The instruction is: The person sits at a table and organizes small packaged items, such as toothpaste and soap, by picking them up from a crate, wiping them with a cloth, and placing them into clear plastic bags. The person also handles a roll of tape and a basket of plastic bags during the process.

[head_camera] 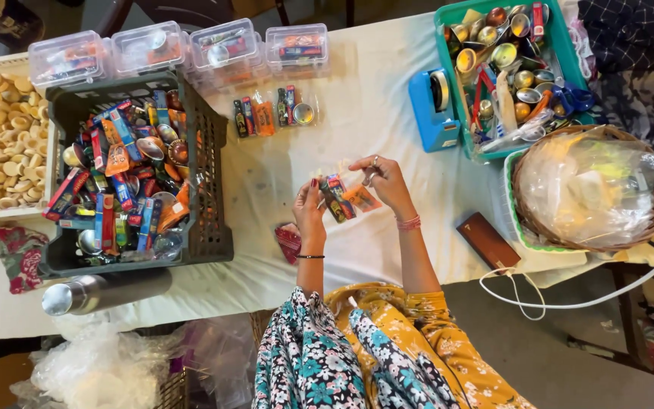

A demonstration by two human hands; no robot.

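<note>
Your left hand [309,212] and right hand [382,180] are both raised over the white cloth [387,106], and between them they hold a small clear packet [344,196] with a few colourful sachets inside. The left fingers are closed on the packet's lower left end. The right fingers pinch its upper right edge, though the view is too small to say surely whether they grip the film alone or also something tiny at its mouth.

The step in hand looks like assembling or closing one kit. A finished-looking set of the same sachets with a small metal cup [303,113] lies on the cloth further out, just below a row of clear lidded boxes [225,45].

To your left, the grey crate [213,189] holds loose sachets and cups. To your right stand a blue tape dispenser [431,106] and a green tray [456,83] of metal cups and oddments.

If the packet is full, the next move calls for a steady pinch at the open edge while you fold it flat, keeping the sachets from sliding out. If it lacks a cup, free one hand and keep the other clamped on the packet.
</note>
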